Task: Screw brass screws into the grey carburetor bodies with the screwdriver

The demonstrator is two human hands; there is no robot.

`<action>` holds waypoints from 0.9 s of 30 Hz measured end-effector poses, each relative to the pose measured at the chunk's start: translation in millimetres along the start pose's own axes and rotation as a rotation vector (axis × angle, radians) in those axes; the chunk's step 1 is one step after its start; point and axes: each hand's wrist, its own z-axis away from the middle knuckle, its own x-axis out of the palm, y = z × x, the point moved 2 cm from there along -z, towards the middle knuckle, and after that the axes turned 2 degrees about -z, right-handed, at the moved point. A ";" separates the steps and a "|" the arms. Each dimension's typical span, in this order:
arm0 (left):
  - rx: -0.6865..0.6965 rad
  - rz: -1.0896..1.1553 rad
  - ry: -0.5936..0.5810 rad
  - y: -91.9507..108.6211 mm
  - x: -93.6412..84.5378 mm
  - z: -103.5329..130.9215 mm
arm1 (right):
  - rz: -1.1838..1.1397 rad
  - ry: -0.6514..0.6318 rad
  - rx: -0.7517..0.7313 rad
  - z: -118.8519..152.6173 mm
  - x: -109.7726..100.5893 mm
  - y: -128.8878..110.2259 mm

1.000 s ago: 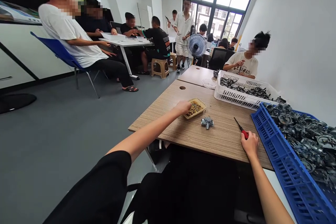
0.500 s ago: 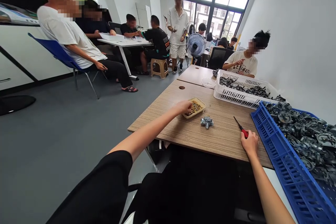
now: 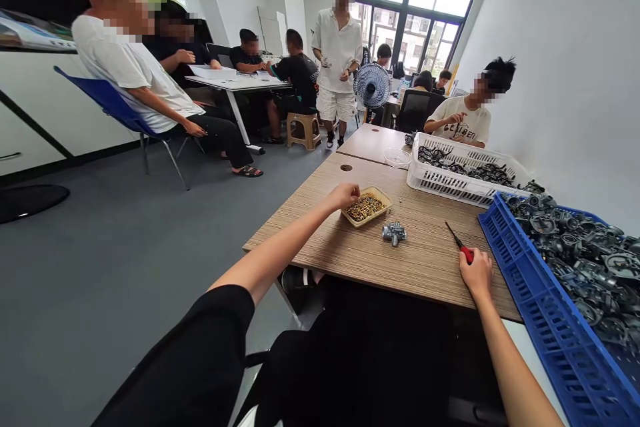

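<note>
My left hand is at the upper left rim of a small cream tray of tiny brass-coloured parts. Its fingers are pinched together; whatever they hold is too small to make out. My right hand rests on the wooden table, closed around the red handle of a screwdriver, whose dark shaft points away and to the left. Between my hands, nearer the tray, a grey metal carburetor lies on the tabletop.
At my right a blue crate is heaped with carburetors. Beyond it stands a white slatted basket of similar parts, with a clear dish beside it. A co-worker sits behind the basket; another person stands near a fan.
My left hand has lifted from the brass parts and shifted left to the tray's rim. The right hand and screwdriver stay put. The standing person has come closer.
</note>
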 end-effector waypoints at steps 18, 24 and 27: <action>-0.013 -0.141 0.028 -7.5 7.7 -0.6 | 0.000 -0.010 0.001 0.7 -2.0 -1.1; -0.002 -0.135 0.024 -8.1 7.7 2.3 | -0.005 -0.011 0.006 1.3 -2.8 -1.9; 0.004 -0.124 0.026 -6.2 11.3 4.3 | 0.000 -0.013 0.005 1.2 -3.3 -2.5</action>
